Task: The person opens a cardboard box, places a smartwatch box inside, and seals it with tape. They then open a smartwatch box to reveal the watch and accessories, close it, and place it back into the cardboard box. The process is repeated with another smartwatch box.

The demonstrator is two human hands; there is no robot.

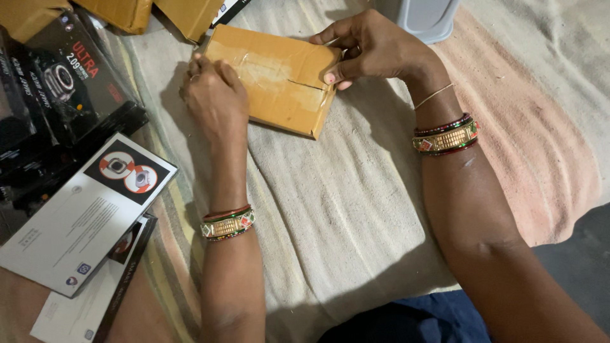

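Note:
A flat brown cardboard box (pixel 279 76), sealed with clear tape, lies on a striped cloth (pixel 343 203). My left hand (pixel 213 98) rests on the box's left edge with the fingers curled against it. My right hand (pixel 372 47) grips the box's upper right corner, thumb pressed on the top near the taped seam. Both wrists wear gold and red bangles.
Black product boxes (pixel 70 82) showing a smartwatch are stacked at the left. White flat boxes (pixel 82 219) lie below them. More brown cartons (pixel 127 13) sit at the top left. A grey plastic container (pixel 422 16) stands at the top.

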